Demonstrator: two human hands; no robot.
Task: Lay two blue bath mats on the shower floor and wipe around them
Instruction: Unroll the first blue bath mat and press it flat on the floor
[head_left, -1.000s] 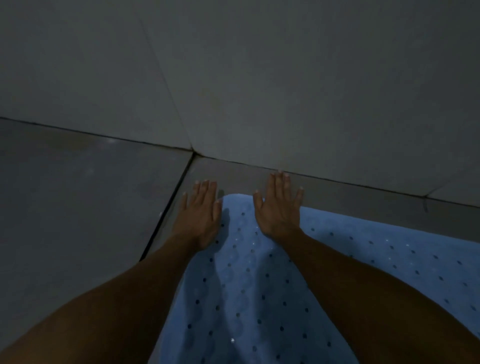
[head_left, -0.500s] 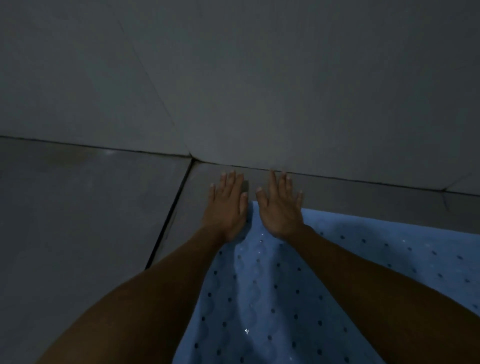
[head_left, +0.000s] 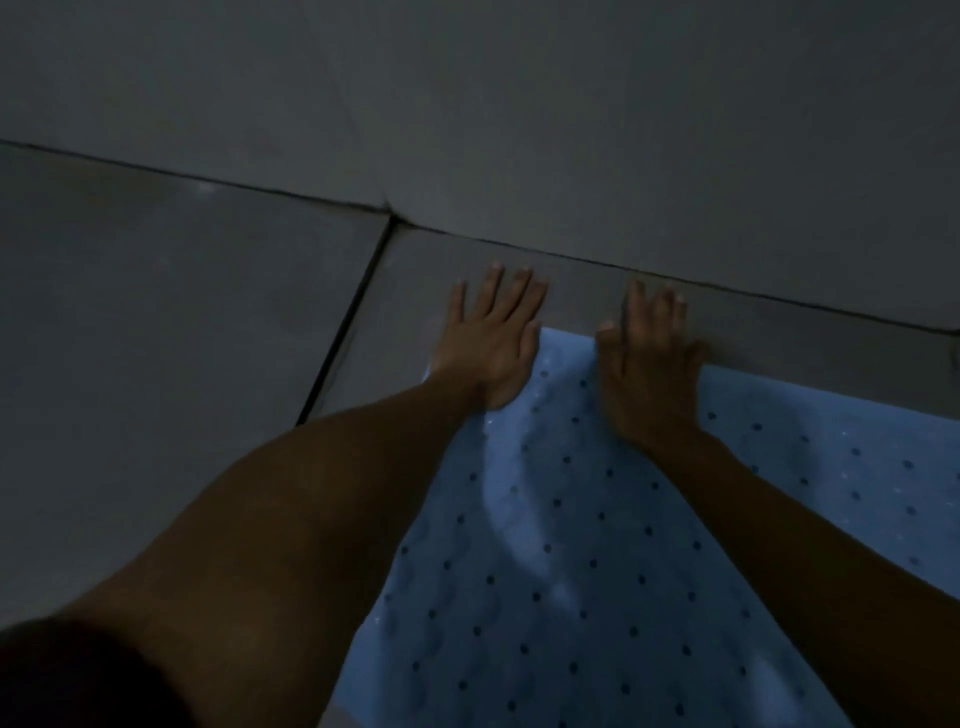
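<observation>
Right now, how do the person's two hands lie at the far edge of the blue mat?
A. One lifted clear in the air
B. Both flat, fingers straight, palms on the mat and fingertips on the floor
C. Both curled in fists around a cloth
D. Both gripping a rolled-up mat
B: the left hand and right hand press flat on the blue mat, fingertips reaching onto the grey floor.

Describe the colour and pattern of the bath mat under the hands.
Light blue bath mat dotted with small dark holes; head view.

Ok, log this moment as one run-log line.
stage: flattening blue bath mat | left hand: flat on mat's far corner | right hand: flat on far edge | floor: grey tile | second mat: unseen
</observation>
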